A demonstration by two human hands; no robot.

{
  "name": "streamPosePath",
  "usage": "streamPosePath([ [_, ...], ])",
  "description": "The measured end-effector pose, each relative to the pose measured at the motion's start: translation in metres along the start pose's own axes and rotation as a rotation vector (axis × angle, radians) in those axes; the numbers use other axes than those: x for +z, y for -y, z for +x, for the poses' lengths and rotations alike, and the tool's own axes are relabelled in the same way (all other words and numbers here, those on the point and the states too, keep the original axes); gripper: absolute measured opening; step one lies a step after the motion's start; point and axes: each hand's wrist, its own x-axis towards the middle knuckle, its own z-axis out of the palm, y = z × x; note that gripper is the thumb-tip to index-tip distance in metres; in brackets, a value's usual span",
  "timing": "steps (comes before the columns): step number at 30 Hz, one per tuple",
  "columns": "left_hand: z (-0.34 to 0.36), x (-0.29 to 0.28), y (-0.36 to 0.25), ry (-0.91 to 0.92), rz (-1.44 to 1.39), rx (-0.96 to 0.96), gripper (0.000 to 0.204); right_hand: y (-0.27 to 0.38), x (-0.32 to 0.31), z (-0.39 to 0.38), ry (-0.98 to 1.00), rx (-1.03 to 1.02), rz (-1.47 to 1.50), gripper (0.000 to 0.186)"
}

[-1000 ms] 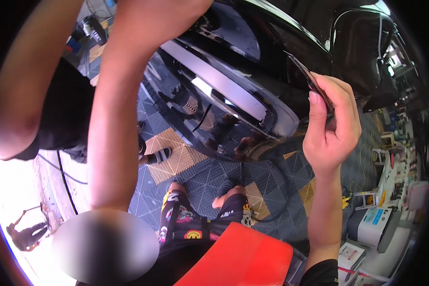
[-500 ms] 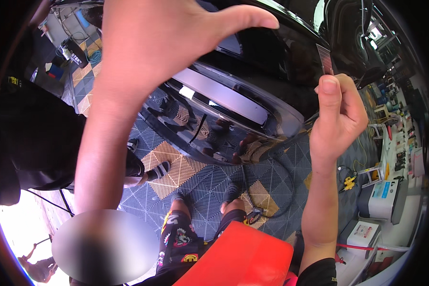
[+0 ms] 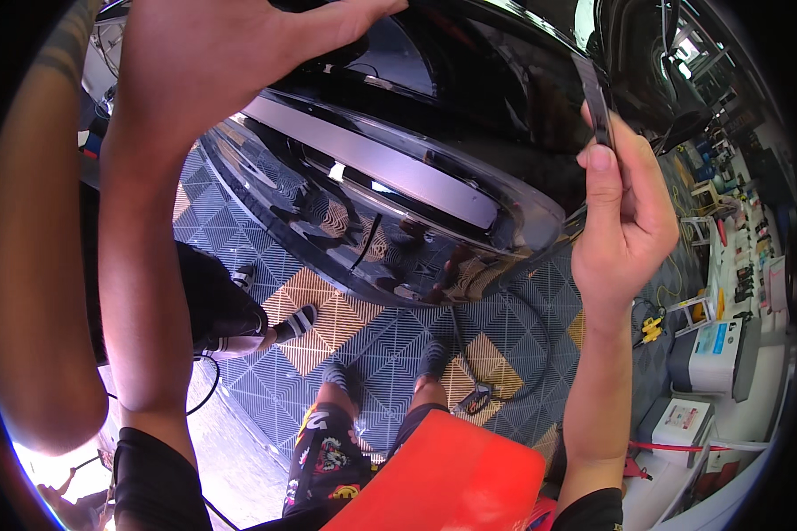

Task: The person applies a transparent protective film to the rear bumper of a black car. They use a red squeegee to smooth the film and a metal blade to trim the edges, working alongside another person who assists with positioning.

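My right hand (image 3: pixel 627 208) pinches a thin, narrow strip that looks like a snap-off cutter blade (image 3: pixel 594 93) between thumb and fingers. Its free end points up, in front of the glossy black car body (image 3: pixel 496 97). My left hand (image 3: pixel 199 66) is over the upper left of the bodywork with its thumb stretched out; the other fingers run past the picture's top edge. I cannot tell whether it touches the panel. Below the hands, a greyish-lilac strip (image 3: pixel 376 164) lies across the car's dark, shiny bumper (image 3: pixel 363 239).
Another person's arm (image 3: pixel 35 257) rises close along my left, and their sandalled foot (image 3: pixel 294 324) stands on the tiled floor (image 3: pixel 266 380). A smooth red piece (image 3: pixel 452 478) covers the lower middle. A hose (image 3: pixel 540 354) lies near my feet. Grey-white cases (image 3: pixel 713 354) stand at right.
My left hand has moved left and up. The blade in my right hand has turned, its top leaning more left. The other person's arm has come in at the left.
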Motion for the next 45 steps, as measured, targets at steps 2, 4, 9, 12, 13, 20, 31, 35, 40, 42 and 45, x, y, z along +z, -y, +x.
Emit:
streamPosePath([
  [2,-0.001,0.000,-0.004,0.034,0.061,0.021,0.061,0.000,0.004,0.007,-0.002,-0.059,0.012,0.021],
  [4,-0.004,0.001,-0.010,0.059,0.192,0.049,0.068,0.000,0.008,0.018,0.023,-0.207,-0.035,0.027],
  [9,-0.005,0.005,-0.020,0.012,0.319,0.108,0.085,0.008,0.018,0.037,0.094,-0.406,-0.196,0.033],
  [12,-0.003,0.007,-0.019,-0.008,0.323,0.167,0.092,0.011,0.021,0.041,0.082,-0.387,-0.223,0.033],
  [13,-0.003,0.008,-0.019,-0.011,0.336,0.172,0.094,0.011,0.022,0.042,0.077,-0.382,-0.221,0.033],
  [20,-0.009,0.017,-0.021,-0.047,0.314,0.105,0.099,0.006,0.024,0.045,0.061,-0.459,-0.213,0.033],
  [31,-0.017,0.016,-0.025,-0.034,0.312,0.091,0.100,0.007,0.030,0.047,0.090,-0.423,-0.237,0.033],
  [35,-0.016,0.017,-0.029,-0.027,0.308,0.090,0.100,0.012,0.027,0.049,0.084,-0.444,-0.232,0.033],
  [40,-0.017,0.016,-0.033,-0.022,0.310,0.083,0.100,0.013,0.025,0.050,0.087,-0.434,-0.232,0.033],
  [42,-0.018,0.015,-0.032,-0.020,0.308,0.079,0.100,0.012,0.028,0.049,0.078,-0.435,-0.216,0.033],
  [45,-0.020,0.015,-0.031,-0.022,0.308,0.073,0.100,0.011,0.029,0.049,0.074,-0.436,-0.225,0.033],
])
